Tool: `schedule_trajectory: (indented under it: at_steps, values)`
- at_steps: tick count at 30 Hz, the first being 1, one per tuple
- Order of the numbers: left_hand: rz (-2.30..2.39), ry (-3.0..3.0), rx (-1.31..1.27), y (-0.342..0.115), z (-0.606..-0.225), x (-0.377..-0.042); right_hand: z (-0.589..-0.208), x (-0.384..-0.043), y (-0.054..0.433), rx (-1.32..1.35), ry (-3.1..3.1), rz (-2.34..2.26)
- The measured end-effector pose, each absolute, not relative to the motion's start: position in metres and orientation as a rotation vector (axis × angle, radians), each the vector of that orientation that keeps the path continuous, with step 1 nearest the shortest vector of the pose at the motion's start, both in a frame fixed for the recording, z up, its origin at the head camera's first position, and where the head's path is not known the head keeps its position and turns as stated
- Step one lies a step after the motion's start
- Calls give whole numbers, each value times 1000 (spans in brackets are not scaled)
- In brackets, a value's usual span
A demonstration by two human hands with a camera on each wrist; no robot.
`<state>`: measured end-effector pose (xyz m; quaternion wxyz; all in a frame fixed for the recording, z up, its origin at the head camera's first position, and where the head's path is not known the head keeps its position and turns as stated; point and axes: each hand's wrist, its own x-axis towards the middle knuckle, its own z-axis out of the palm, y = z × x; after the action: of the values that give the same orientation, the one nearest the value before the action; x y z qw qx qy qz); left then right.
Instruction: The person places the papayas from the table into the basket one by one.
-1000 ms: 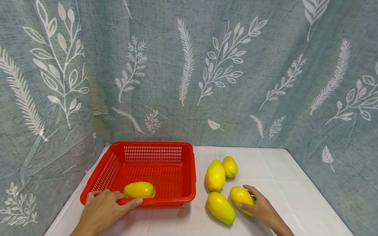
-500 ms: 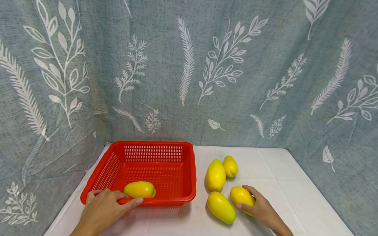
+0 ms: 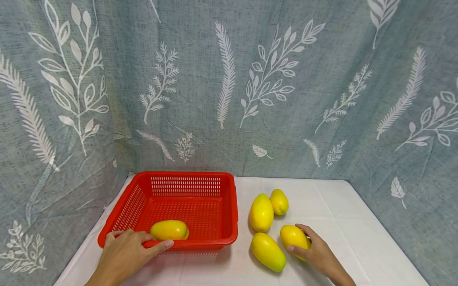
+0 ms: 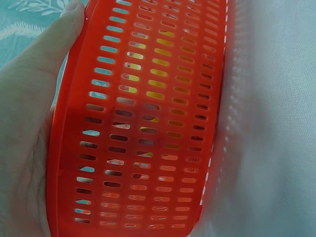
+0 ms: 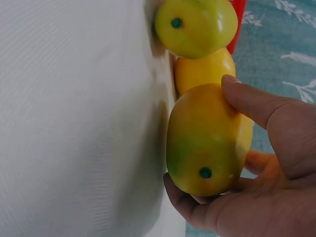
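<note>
Yellow mango (image 3: 295, 236), slanting lengthwise, stem end (image 5: 205, 172) nearest

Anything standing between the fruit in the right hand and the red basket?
Yes: in the head view, a second yellow fruit lies on the table just left of the held fruit, and beyond it rises the red basket's right wall. Nothing visible blocks the way above them.

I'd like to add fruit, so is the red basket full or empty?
Neither: the red basket holds at least one yellow fruit, with much bare floor showing.
</note>
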<state>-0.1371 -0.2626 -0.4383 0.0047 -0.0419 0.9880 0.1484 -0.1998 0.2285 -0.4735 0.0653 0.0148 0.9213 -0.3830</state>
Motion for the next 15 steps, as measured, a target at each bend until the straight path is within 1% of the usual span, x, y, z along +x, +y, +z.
schedule_trajectory:
  at_steps: [15]
  values:
    - [470,3102,-139,-261,-439,-136,-448,-189,219,-15,2783,-1233]
